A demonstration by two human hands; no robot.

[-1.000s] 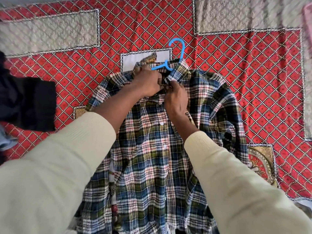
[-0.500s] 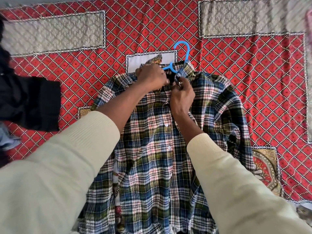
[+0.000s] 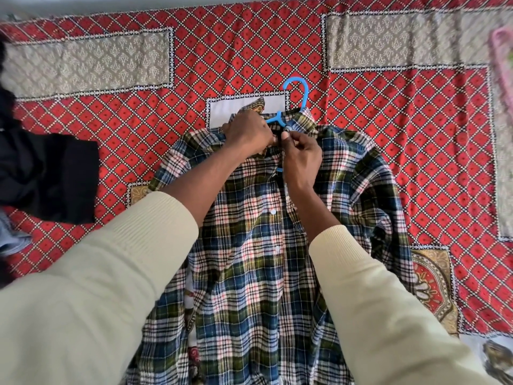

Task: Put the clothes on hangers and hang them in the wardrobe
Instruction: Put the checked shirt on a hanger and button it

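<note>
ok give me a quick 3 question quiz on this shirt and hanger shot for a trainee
1. True or false: the blue hanger hook sticks out past the collar of the plaid shirt.
2. Where do the left hand and right hand work? A) hem B) collar C) sleeve cuff
3. Fill in: the black garment lies on the red bedspread to the shirt's ____.

Key: 1 true; 2 B; 3 left
</note>
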